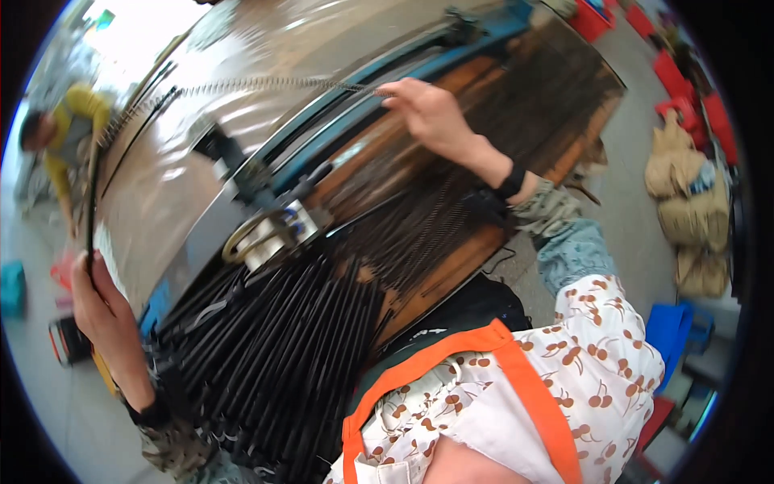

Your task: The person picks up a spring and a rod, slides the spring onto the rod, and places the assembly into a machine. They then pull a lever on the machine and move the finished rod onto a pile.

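Note:
My left hand (103, 310) is closed around a thin dark tube (93, 198), which stands up from the fist at the far left. A long coil spring (266, 82) stretches in an arc across the bench from the tube's upper end. Its other end is pinched in the fingers of my right hand (431, 115), above the blue rail. Whether the spring sits inside the tube or beside it, I cannot tell. Below and between my hands lies a large bundle of black rods or tubes (282, 355). More springs (439, 226) lie on the wooden bench near my right forearm.
A blue metal rail fixture (322, 145) runs diagonally over the bench, with a clamp-like mechanism (270, 238) at its near end. Clear plastic sheeting (169, 161) covers the bench's left part. A person in yellow (68, 137) is at the far left. Sacks (689, 206) stand on the right floor.

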Motion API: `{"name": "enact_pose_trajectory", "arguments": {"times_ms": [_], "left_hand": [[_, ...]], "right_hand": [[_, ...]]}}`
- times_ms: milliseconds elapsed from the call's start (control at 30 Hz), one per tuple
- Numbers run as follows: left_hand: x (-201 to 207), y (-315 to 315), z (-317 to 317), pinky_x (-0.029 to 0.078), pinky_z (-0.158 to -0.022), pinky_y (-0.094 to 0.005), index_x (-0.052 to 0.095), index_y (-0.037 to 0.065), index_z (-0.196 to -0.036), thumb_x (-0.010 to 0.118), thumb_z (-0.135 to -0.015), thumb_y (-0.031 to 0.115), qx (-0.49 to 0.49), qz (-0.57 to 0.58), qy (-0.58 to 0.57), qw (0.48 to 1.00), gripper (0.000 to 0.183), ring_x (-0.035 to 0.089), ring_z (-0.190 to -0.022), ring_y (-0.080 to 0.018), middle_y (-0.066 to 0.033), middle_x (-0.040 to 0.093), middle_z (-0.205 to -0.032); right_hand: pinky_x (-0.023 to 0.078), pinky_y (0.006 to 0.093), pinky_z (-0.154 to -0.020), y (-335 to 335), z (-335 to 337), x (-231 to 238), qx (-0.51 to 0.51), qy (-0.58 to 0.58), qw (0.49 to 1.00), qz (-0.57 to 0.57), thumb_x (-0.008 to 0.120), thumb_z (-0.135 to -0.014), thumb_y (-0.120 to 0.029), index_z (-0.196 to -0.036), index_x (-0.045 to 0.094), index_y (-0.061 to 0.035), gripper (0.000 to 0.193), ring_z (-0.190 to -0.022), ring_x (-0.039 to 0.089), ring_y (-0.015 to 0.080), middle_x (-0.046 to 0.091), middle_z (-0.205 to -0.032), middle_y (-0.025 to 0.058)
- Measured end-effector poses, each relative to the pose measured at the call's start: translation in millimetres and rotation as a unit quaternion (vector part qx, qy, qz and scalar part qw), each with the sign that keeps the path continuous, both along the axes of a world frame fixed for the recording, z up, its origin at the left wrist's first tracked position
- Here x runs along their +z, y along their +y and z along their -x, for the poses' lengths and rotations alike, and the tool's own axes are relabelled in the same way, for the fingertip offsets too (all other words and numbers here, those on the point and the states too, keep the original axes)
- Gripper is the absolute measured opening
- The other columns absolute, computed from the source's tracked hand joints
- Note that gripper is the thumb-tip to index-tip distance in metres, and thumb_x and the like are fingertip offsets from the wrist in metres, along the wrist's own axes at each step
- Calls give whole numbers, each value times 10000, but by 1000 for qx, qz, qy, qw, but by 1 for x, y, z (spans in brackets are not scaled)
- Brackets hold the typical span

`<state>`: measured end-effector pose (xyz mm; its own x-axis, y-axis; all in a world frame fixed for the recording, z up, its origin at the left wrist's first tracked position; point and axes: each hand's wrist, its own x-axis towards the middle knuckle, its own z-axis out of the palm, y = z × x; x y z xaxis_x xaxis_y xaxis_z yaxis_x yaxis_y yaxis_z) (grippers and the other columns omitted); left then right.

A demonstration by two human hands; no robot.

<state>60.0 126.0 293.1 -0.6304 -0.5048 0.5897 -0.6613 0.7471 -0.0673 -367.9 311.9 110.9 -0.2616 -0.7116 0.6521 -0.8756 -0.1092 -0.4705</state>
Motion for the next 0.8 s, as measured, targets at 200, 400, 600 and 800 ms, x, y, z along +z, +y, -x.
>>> {"name": "enact_pose_trajectory", "arguments": {"times_ms": [200, 400, 600, 800], "left_hand": [[10, 1, -42, 494, -749, -316, 641, -5, -1157, 611, -995, 118, -15, 57, 36, 998, 205, 620, -803, -283, -168, 668, -966], [-7, 24, -108, 494, -700, -337, 649, -2, -1173, 616, -988, 109, 35, -44, 59, 997, 219, 611, -744, -285, -185, 651, -914], [-26, 17, -132, 496, -689, -354, 647, -4, -1171, 630, -979, 118, 78, -111, 51, 989, 228, 612, -732, -301, -190, 657, -914], [-29, 0, -113, 491, -676, -357, 657, 4, -1158, 641, -965, 108, 35, -85, 70, 993, 219, 626, -742, -305, -193, 659, -916]], "right_hand": [[526, 262, -697, -78, -81, 50, 227, -146, 959, -87, 624, -999, -191, -1040, 681, -21, 184, -751, 626, 74, 697, -824, 38], [484, 323, -845, -159, -135, 81, 286, 123, 950, 15, 728, -899, -261, -929, 763, -79, 188, -729, 646, 144, 742, -885, -3], [420, 362, -925, -175, -143, 80, 314, 122, 938, -76, 741, -873, -311, -897, 792, -136, 185, -821, 601, 158, 711, -794, 4], [304, 432, -1058, -168, -148, 83, 213, 353, 909, -68, 686, -911, -236, -829, 675, -132, 133, -967, 622, 233, 655, -758, 24]]}}
